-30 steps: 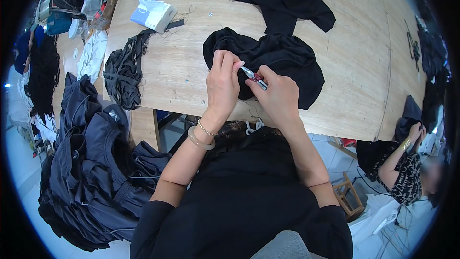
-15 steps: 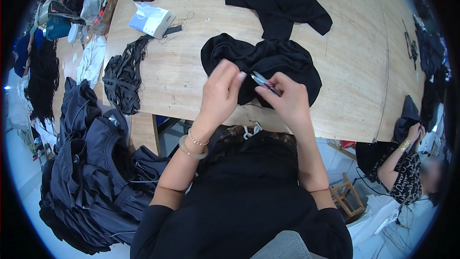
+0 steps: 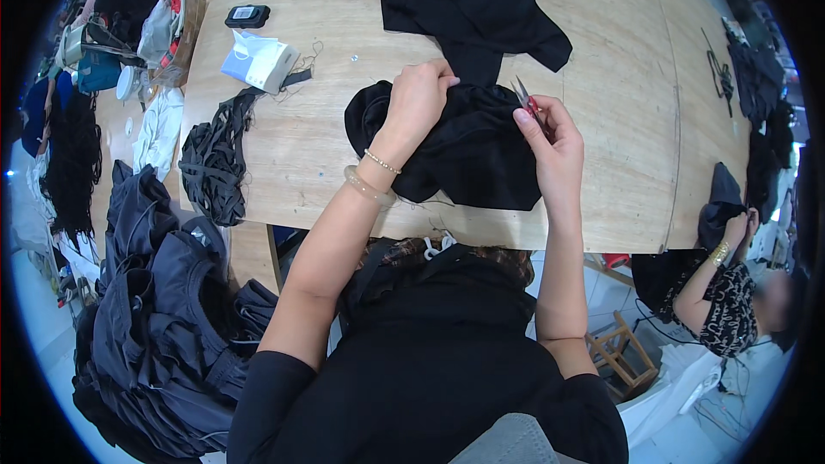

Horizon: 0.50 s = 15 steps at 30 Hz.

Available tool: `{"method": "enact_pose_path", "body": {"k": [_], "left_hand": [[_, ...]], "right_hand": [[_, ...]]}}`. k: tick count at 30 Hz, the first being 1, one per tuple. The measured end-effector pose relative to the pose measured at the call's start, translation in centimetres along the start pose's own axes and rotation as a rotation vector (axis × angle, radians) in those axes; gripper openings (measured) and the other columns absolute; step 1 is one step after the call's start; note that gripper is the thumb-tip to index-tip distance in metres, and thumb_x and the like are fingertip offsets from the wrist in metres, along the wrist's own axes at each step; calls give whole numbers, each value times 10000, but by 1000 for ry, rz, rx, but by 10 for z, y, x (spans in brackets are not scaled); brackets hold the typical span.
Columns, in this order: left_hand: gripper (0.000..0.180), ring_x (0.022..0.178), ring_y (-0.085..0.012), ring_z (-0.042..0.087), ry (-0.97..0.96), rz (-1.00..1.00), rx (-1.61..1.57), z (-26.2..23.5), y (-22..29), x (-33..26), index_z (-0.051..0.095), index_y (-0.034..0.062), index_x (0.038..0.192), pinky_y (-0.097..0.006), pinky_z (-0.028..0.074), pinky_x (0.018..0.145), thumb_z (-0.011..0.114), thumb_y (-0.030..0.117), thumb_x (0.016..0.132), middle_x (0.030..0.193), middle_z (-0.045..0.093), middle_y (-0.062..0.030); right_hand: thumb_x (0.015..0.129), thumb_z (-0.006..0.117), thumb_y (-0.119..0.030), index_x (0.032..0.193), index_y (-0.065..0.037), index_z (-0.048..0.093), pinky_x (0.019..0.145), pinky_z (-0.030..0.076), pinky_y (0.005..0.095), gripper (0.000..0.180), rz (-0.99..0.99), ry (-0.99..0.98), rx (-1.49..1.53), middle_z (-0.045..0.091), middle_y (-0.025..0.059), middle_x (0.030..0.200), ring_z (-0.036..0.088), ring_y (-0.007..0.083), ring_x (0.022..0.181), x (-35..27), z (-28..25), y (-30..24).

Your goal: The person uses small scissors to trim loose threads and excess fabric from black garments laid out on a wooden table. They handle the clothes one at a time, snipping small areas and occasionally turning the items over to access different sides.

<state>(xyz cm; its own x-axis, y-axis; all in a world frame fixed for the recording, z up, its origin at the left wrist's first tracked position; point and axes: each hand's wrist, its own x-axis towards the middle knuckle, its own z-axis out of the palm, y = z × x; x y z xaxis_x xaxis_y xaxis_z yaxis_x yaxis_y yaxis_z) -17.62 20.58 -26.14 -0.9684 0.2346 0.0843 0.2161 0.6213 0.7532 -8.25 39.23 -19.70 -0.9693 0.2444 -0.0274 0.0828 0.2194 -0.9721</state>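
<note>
A black garment (image 3: 481, 155) lies in loose folds on the table in front of me. My left hand (image 3: 419, 99) is above its far left part, with thumb and fingers pinched on the cloth at the far edge; the exact grip is partly hidden by the hand. In my right hand (image 3: 554, 133) are small thread snips (image 3: 526, 100) with red handles, their pointed blades apart and aimed away from me, over the garment's right side. Farther off lies a second black garment (image 3: 468, 4), close to the first one.
On the table's left are a tissue box (image 3: 262, 62), a small black device (image 3: 247, 16) and a heap of dark fabric strips (image 3: 215, 159). Dark garments (image 3: 163, 292) are piled at my left. A person (image 3: 726, 292) handles dark cloth at the right, near a wooden stool (image 3: 623, 357).
Both hands have moved away from me and apart, the right one to the right with the snips. The near garment has been shifted and spread flatter.
</note>
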Motion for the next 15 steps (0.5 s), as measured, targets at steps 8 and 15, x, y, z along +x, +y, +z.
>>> {"method": "enact_pose_path", "body": {"k": [8,15], "left_hand": [[151,614,-324,692,149,31,-35,2,5,-17,574,0,930,-415,530,572,584,128,1010,712,677,-199],[161,558,-271,703,129,6,-89,4,1,-17,546,-19,968,-339,536,510,538,124,1043,738,690,-185]], "right_hand": [[854,799,-242,971,-21,672,590,425,283,280,-102,-90,-347,623,65,671,538,146,591,20,5,3],[846,773,-333,893,-92,649,599,494,423,276,-290,-158,-630,700,113,730,694,331,704,23,25,3]]}}
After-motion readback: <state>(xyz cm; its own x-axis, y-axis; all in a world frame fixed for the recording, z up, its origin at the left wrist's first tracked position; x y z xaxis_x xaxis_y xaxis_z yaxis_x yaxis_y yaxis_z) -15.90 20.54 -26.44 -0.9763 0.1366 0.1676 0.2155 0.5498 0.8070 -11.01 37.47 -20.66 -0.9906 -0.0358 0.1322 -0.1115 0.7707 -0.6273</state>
